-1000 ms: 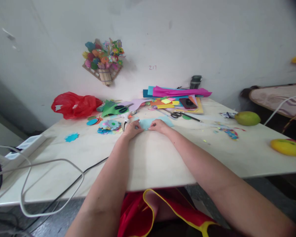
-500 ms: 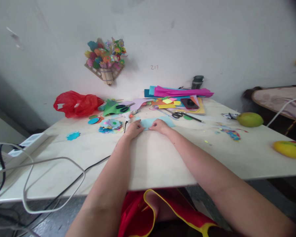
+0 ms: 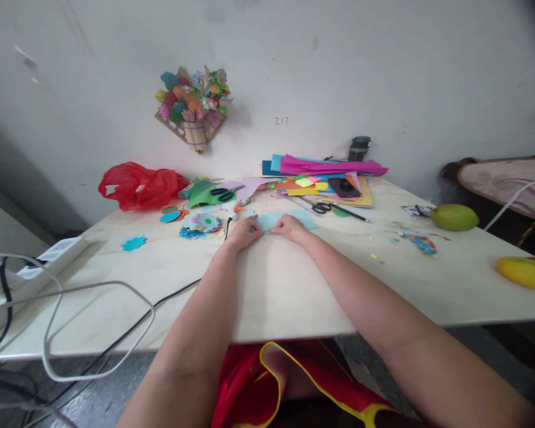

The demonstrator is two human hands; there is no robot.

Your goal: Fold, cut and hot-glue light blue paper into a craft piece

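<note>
A light blue paper sheet (image 3: 301, 219) lies on the white table between and beyond my hands. My left hand (image 3: 246, 232) rests at its left edge, thumb and fingers bent around the paper's edge. At the near edge, my right hand (image 3: 289, 229) pinches the sheet with thumb and fingers pressed together. Just behind my left hand lies a white glue gun (image 3: 234, 211) with an orange part. To the left sits a pile of paper flowers (image 3: 201, 224).
Scissors (image 3: 321, 207) and a pencil (image 3: 352, 214) lie right of the paper. Black scissors (image 3: 223, 194), a red plastic bag (image 3: 140, 185) and coloured sheets (image 3: 330, 166) are further back. Mangoes (image 3: 455, 217) are at right. Cables (image 3: 151, 315) cross the left side.
The fingers of my left hand have shifted slightly at the paper's edge. My right hand has stayed nearly still, and the whole view has moved a little.
</note>
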